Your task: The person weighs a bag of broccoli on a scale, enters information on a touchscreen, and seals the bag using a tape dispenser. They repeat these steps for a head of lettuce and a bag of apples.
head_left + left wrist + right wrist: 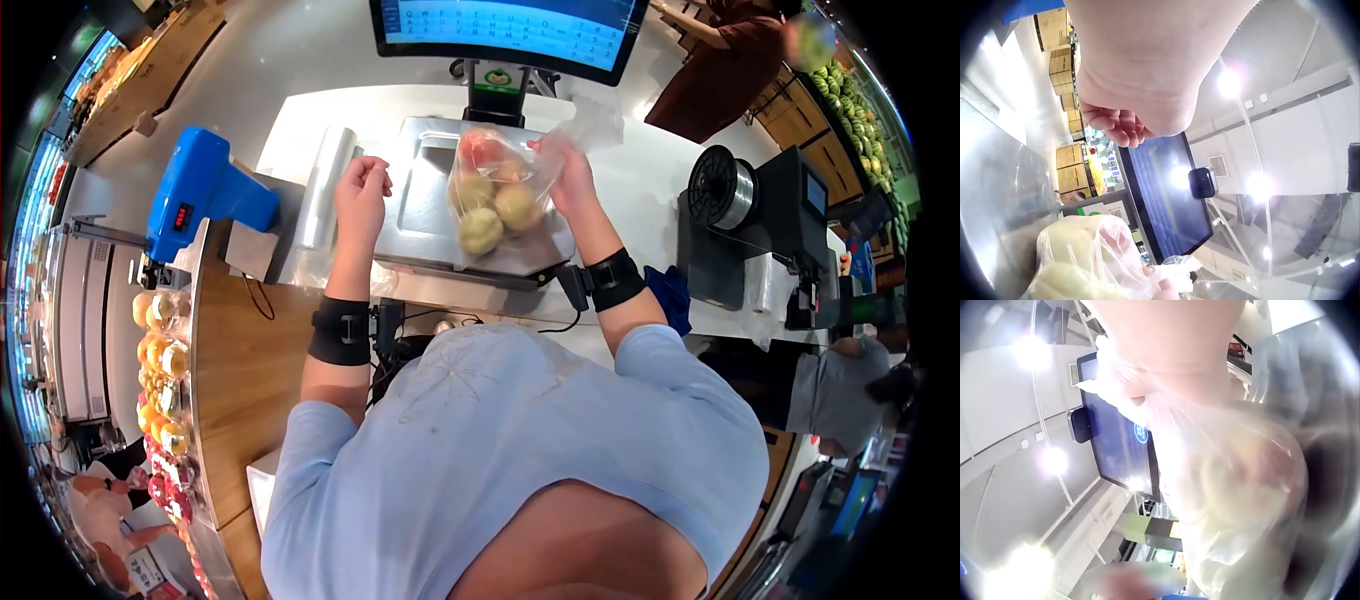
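A clear plastic bag (497, 190) of round fruit, some yellow-green and some reddish, sits over the metal plate of a scale (425, 225). My right hand (568, 178) grips the gathered neck of this bag, and the loose plastic end sticks out beyond the fingers. In the right wrist view the filled bag (1235, 481) hangs below the palm, partly washed out by glare. Left of the scale plate, my left hand (365, 190) hovers with loosely curled fingers and holds nothing. The left wrist view shows its curled fingers (1116, 125) apart from the bag.
A touchscreen (510, 35) stands behind the scale. To the left are a roll of clear bags (328, 190) and a blue device (195, 195). A black printer (775, 215) with a spool stands at the right. Another person (725, 70) is beyond the counter.
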Available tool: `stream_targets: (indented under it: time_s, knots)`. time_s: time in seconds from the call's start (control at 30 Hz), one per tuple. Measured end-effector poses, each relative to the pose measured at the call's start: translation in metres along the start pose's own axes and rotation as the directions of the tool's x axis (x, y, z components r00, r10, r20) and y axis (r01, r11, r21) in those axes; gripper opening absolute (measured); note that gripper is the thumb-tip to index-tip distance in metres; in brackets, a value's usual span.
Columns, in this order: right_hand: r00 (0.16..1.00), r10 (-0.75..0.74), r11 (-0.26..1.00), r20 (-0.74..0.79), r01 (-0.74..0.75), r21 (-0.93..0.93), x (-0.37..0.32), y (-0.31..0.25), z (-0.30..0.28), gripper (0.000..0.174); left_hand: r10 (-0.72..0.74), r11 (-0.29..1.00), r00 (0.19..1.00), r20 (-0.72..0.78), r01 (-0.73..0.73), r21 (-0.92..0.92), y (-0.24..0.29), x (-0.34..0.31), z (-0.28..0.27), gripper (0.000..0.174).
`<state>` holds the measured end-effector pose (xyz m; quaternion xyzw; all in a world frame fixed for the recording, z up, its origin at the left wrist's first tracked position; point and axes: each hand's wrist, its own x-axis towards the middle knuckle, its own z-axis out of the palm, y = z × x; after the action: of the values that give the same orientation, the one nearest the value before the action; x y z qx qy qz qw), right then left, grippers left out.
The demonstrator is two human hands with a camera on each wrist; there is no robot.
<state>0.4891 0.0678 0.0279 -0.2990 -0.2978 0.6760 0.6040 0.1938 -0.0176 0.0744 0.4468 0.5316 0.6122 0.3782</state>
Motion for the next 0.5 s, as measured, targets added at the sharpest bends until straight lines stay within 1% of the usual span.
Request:
stream_targets:
  time_s: [0.03,0.07,0.13,0.27,0.33,0.37,0.43,0.47,0.5]
  knots:
    - [0.999,0.023,0.995,0.025,-0.02,-0.098,-0.002,-0.002,-0.006,0.025,-0.001,1.0,1.0,0.019,0.001,-0.001,-0.001,0.002,0.002,0.011]
    - [1.0,0.016,0.995,0.024,-0.013,-0.101,-0.004,-0.003,-0.011,0.025,-0.003,1.0,0.999,0.038,0.003,-0.002,-0.003,0.003,0.005,0.011]
    - [0.994,-0.055,0.961,0.094,0.078,-0.264,-0.01,-0.005,-0.019,0.029,0.008,1.0,0.998,0.059,-0.008,0.004,-0.006,0.008,0.009,0.012]
    - [0.988,-0.107,0.949,0.115,0.136,-0.286,-0.027,-0.008,-0.027,0.034,0.062,0.997,0.993,0.102,-0.066,0.042,-0.007,0.018,0.016,0.012]
    - [0.996,-0.088,0.957,0.028,0.092,-0.274,-0.033,-0.007,-0.036,0.036,0.079,0.995,0.991,0.108,-0.086,0.059,-0.005,0.021,0.017,0.013]
    - [0.994,-0.098,0.957,0.039,0.105,-0.27,-0.036,-0.008,-0.042,0.036,0.077,0.992,0.991,0.113,-0.087,0.088,-0.003,0.022,0.018,0.013]
    - [0.983,-0.133,0.952,-0.128,0.091,-0.291,-0.042,-0.011,-0.06,0.04,0.085,0.986,0.99,0.112,-0.1,0.136,-0.002,0.03,0.018,0.014]
    - [0.973,-0.159,0.955,-0.169,0.108,-0.276,-0.048,-0.014,-0.07,0.04,0.094,0.985,0.99,0.108,-0.109,0.135,-0.002,0.035,0.017,0.014]
    - [0.96,-0.183,0.957,-0.21,0.125,-0.261,-0.054,-0.017,-0.08,0.04,0.139,0.97,0.984,0.113,-0.159,0.185,-0.001,0.039,0.017,0.014]
